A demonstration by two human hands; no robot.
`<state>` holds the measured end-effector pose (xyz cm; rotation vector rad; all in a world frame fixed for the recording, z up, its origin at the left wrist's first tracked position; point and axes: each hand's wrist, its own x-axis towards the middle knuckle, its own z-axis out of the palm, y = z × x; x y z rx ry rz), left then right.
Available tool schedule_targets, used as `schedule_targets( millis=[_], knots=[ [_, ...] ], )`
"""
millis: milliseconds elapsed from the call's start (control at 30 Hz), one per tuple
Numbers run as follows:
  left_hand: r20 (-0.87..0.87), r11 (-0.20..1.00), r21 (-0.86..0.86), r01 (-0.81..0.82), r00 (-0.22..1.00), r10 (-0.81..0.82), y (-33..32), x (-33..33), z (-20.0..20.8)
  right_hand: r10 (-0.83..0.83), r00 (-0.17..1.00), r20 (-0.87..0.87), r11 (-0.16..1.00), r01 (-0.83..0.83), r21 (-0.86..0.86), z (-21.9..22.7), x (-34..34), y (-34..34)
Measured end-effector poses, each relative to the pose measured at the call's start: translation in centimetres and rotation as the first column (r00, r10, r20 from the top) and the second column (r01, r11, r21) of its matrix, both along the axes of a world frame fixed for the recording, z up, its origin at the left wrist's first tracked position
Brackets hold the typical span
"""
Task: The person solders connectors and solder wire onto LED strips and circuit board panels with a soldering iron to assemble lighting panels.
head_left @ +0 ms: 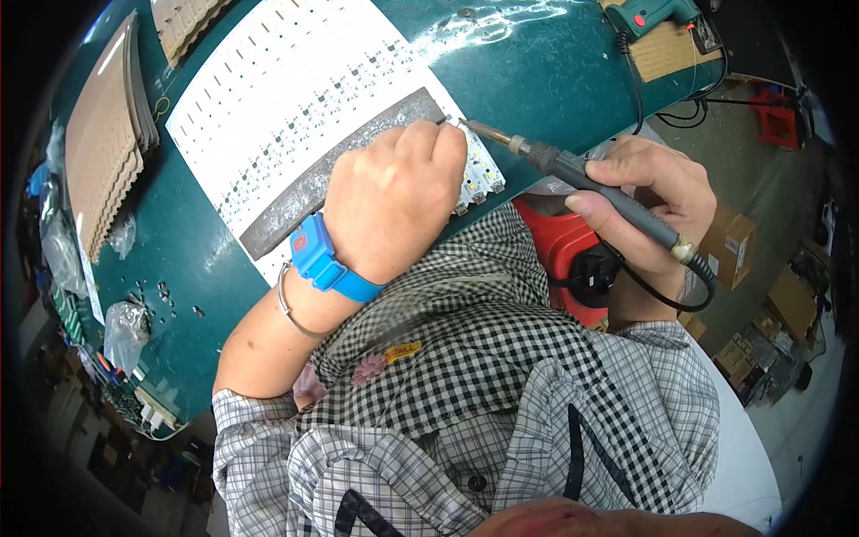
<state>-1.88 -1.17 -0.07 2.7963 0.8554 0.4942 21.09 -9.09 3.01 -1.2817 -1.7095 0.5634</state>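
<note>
My right hand (653, 192) grips a soldering iron (617, 195) by its dark grey handle. The metal tip points left and reaches the right-hand part of a white circuit board panel (277, 67), close to the knuckles of my left hand. My left hand (394, 192) is closed, palm down, over the near right part of the panel. What its fingers hold is hidden beneath them. A worn grey metal bar (313, 183) lies across the panel and runs under my left hand. Small yellow and dark parts sit along the panel's right edge. A blue wrist strap (324, 264) circles my left wrist.
Brown stacked boards (112, 134) with jagged edges lie on the green table (192, 358) at left. Near them are a clear plastic bag (125, 336) and small loose parts. A green power tool (653, 16) rests at far right. A red stool (555, 246) stands below the table edge.
</note>
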Motion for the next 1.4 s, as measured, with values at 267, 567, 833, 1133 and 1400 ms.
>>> schedule_targets(
  millis=[267, 567, 833, 1133, 1400],
  knots=[
    [0.292, 0.988, -0.15, -0.042, 0.953, 0.085, 0.2, -2.1, 2.1, -0.113, 0.92, -0.376, 0.984, 0.155, 0.084, -0.8, 0.9, -1.5],
    [0.179, 0.971, -0.221, -0.092, 0.975, 0.133, -0.3, -3.1, 2.0, -0.089, 0.976, -0.198, 0.995, 0.095, 0.022, -1.4, -0.9, -0.7],
    [0.217, 0.982, -0.185, -0.047, 0.972, 0.087, -0.2, -2.6, 0.7, -0.112, 0.982, -0.153, 0.994, 0.113, 0.001, -1.7, -1.4, -0.6],
    [0.094, 0.984, -0.169, -0.047, 0.994, 0.063, -0.1, -2.4, 0.6, -0.096, 0.985, -0.144, 0.995, 0.099, 0.015, -1.8, -1.5, -0.3],
    [0.057, 0.99, -0.137, -0.015, 0.998, 0.023, -0.3, -2.1, 0.3, -0.07, 0.993, -0.091, 0.997, 0.071, 0.008, -1.1, -1.5, -0.3]
  ],
)
